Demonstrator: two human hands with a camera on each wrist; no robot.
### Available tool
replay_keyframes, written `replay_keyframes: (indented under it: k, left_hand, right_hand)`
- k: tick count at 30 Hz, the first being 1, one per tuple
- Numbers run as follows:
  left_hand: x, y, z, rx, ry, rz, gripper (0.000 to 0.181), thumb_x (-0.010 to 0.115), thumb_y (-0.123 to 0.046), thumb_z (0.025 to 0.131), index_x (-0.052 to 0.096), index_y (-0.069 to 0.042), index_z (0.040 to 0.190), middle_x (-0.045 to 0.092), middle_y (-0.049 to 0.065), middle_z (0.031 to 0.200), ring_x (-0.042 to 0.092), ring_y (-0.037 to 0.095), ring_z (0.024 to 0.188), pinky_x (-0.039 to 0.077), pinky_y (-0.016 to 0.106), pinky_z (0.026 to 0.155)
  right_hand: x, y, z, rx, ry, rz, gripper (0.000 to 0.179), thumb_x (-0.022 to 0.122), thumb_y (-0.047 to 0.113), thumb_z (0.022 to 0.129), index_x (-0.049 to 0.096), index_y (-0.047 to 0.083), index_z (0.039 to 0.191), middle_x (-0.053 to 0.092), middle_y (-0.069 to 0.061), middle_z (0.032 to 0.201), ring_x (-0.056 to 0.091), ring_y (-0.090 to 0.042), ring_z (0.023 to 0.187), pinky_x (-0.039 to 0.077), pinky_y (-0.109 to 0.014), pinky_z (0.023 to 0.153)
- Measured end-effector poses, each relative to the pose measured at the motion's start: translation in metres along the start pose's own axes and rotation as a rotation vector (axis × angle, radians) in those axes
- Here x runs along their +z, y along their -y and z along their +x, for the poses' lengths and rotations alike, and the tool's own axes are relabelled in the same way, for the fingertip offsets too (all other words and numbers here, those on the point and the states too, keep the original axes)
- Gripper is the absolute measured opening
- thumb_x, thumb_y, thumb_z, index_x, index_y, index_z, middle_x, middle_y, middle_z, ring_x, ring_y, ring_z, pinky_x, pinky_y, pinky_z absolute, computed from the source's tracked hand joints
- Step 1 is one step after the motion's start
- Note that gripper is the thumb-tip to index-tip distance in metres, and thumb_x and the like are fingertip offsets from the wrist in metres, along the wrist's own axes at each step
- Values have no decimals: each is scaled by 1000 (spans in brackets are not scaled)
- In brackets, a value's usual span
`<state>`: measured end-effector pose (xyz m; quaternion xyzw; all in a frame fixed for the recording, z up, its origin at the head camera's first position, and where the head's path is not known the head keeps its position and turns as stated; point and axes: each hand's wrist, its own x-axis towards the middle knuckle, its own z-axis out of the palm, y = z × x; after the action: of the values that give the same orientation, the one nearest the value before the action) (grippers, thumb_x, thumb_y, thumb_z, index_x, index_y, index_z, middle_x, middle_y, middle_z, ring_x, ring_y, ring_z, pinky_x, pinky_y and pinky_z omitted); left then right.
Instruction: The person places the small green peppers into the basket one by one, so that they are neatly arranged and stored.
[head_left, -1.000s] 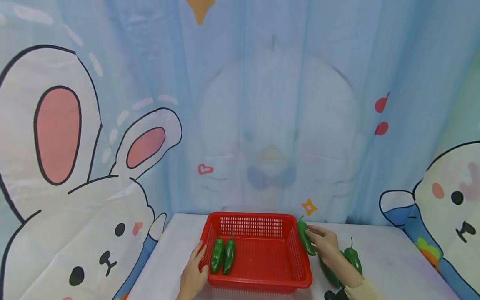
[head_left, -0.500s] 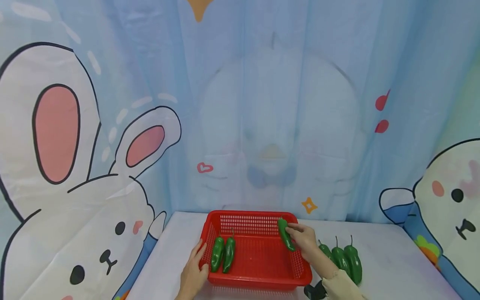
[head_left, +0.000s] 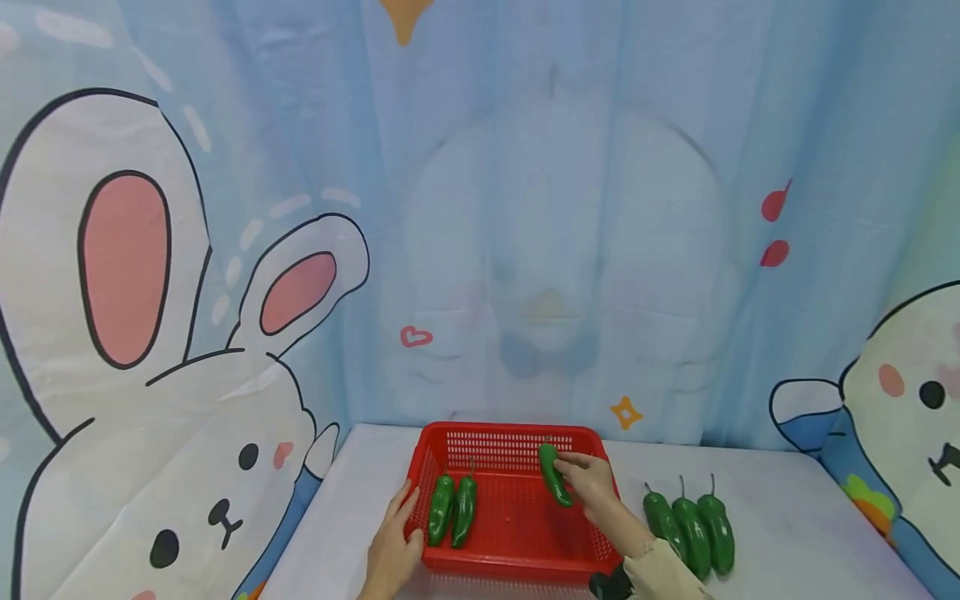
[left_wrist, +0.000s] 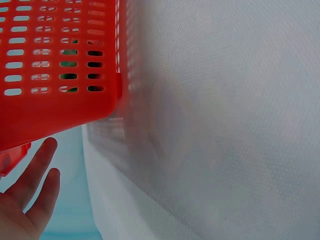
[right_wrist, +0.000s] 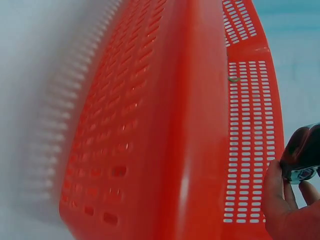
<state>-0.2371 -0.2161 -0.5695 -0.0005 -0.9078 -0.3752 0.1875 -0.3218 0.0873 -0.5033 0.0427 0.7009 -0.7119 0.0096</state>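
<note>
My right hand pinches a green chili pepper above the right half of the red plastic basket. In the right wrist view the fingers grip the dark, shadowed end of that pepper past the basket's rim. Two more green chili peppers lie side by side inside the basket at its left. My left hand rests at the basket's left rim. Its fingers look straight and spread in the left wrist view, beside the perforated wall.
Several green chili peppers lie in a row on the white table, right of the basket. Behind the table hangs a light blue curtain printed with cartoon rabbits. A black wrist device is strapped near my right sleeve.
My right hand has carried the pepper left, from beside the basket's right rim to over its inside. My left hand has stayed at the left rim.
</note>
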Motion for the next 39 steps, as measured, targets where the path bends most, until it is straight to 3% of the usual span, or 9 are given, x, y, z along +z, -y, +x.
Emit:
replay_keyframes:
  k: [10, 19, 30, 39]
  left_hand:
    - [-1, -3, 3, -10, -3, -24, 63, 56, -1, 80, 51, -2, 142, 40, 9, 154, 46, 29, 133, 50, 52, 95]
    - [-1, -3, 4, 21, -21, -9, 63, 57, -2, 79, 53, -2, 141, 42, 9, 152, 45, 33, 134, 49, 55, 94]
    - [2, -2, 2, 3, -14, -12, 62, 57, -1, 79, 53, -3, 142, 42, 8, 153, 46, 32, 134, 50, 54, 94]
    - [2, -2, 2, -1, -25, -22, 62, 56, 0, 79, 53, -2, 141, 42, 8, 153, 46, 31, 133, 51, 52, 92]
  right_hand:
    - [20, -7, 2, 36, 7, -4, 38, 59, 6, 95, 56, -16, 126, 65, -30, 111, 70, -25, 87, 59, -39, 66]
    - [38, -16, 3, 67, 13, 53, 31, 60, 1, 93, 60, -17, 119, 71, -14, 86, 71, -22, 72, 59, -36, 60]
    - [50, -31, 6, 63, 50, 57, 34, 63, -3, 90, 57, -18, 119, 69, -22, 95, 72, -27, 81, 59, -45, 72]
    - [56, -35, 8, 106, 43, 18, 33, 64, -3, 88, 58, -19, 116, 70, -22, 91, 71, -25, 77, 59, -46, 70]
